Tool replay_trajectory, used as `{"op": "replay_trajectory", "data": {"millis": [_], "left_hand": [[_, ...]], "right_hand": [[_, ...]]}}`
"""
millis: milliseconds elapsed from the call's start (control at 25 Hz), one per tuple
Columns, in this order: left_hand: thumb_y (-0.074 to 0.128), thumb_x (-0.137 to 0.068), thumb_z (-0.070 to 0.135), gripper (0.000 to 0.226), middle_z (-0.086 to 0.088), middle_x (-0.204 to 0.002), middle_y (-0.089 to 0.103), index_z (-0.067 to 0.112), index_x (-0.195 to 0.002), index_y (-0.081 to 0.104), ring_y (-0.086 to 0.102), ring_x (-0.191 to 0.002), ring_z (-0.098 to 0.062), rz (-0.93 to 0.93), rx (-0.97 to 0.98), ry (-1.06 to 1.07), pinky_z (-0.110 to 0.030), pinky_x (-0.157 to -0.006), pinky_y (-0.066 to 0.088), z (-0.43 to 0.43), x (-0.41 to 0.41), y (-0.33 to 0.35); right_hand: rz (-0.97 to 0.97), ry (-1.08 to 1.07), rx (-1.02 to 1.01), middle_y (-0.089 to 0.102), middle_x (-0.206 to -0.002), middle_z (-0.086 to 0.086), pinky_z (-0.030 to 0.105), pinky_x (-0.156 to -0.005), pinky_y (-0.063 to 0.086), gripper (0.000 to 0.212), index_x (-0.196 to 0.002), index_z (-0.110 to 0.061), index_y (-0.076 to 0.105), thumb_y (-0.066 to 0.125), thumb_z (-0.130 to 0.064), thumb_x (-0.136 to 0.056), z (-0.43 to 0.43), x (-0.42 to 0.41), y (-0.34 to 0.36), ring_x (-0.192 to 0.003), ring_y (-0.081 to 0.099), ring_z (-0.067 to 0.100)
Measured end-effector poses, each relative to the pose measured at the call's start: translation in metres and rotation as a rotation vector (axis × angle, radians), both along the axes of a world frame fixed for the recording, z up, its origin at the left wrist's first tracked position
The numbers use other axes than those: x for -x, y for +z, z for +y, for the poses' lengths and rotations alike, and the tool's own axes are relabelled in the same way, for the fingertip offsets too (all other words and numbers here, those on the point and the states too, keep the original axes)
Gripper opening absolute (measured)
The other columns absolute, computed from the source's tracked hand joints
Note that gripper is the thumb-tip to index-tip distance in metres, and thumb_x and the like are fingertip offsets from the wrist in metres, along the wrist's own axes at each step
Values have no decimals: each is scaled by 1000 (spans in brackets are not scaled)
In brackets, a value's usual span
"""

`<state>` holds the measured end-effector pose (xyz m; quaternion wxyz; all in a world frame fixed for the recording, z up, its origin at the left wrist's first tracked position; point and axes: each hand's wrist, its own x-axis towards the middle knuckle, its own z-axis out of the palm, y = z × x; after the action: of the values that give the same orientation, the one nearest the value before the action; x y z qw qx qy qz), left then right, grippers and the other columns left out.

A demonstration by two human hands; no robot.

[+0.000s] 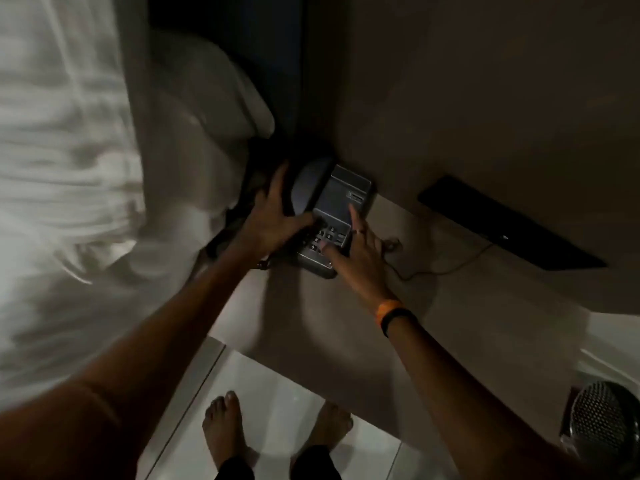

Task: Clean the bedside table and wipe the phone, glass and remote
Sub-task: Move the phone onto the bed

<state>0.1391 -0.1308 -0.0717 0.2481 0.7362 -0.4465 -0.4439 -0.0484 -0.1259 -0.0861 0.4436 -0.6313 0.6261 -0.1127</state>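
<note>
The phone [329, 216] sits at the far left corner of the bedside table [450, 306], pushed up against the wall and just beside the white pillow [207, 133] on the bed. Its long axis runs from near to far, tilting a little to the right at the far end, with the handset lying along its left side and the keypad toward the near end.

Both hands bracket it. The left hand [277, 216] lies on the handset side, fingers spread and curled over the left edge. The right hand [360, 251] rests on the right side with fingers splayed, the index stretched up toward the far panel and another fingertip on the keys. Neither hand appears to hold a cloth, though the light is dim and the picture blurred, so a small rag could be hidden under a palm.

The two hands are about equally near, one at each long flank, so the phone lies directly between the grips. That suits a two-handed lift or slide toward the near edge, along the long axis. A thin cord [433, 270] trails right from the phone across the table top and may tug if the phone is drawn far
</note>
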Motion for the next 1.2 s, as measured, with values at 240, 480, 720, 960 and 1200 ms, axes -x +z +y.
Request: {"op": "replay_trajectory", "data": {"millis": [240, 480, 720, 960, 1200], "left_hand": [[75, -68, 63, 111, -12, -156, 37, 34, -158, 17, 39, -142, -34, 143, 8, 105, -57, -114, 40, 61, 16, -29], [86, -78, 41, 97, 9, -151, 47, 57, -152, 25, 57, -132, -22, 279, 211, 632, -57, -100, 53, 224, 42, 71], [92, -69, 39, 99, 5, -144, 53, 63, -145, 34, 64, -122, -32, 198, 411, 1082, -62, -89, 57, 270, -44, 162], [81, -83, 46, 80, 10, -125, 68, 38, -150, 39, 67, -114, -11, -137, 525, 1096, -31, -95, 57, 256, -224, 200], [76, -85, 52, 81, 8, -119, 70, 20, -150, 39, 69, -98, -12, -210, 343, 995, -12, -78, 54, 244, -293, 168]], "right_hand": [[-224, -59, -69, 26, -164, -10, 52, -124, 23, 84, -154, -47, 22, 62, -45, -80, 36, -8, 21, -152, 21, 16], [-381, 25, 73, 48, -150, -5, 56, -110, 45, 67, -142, -42, 48, 66, -43, -77, 137, -35, 94, -135, 50, 18], [-490, 371, 236, 44, -154, -1, 36, -113, 42, 66, -145, -34, 48, 63, -29, -80, 161, -163, 190, -139, 46, 24], [-437, 660, 302, 54, -145, -7, 43, -108, 44, 65, -145, -39, 47, 57, -39, -81, 118, -369, 208, -126, 50, 22], [-193, 730, 247, 54, -146, -4, 34, -112, 34, 67, -147, -40, 44, 55, -38, -81, 101, -435, 174, -126, 38, 24]]}}
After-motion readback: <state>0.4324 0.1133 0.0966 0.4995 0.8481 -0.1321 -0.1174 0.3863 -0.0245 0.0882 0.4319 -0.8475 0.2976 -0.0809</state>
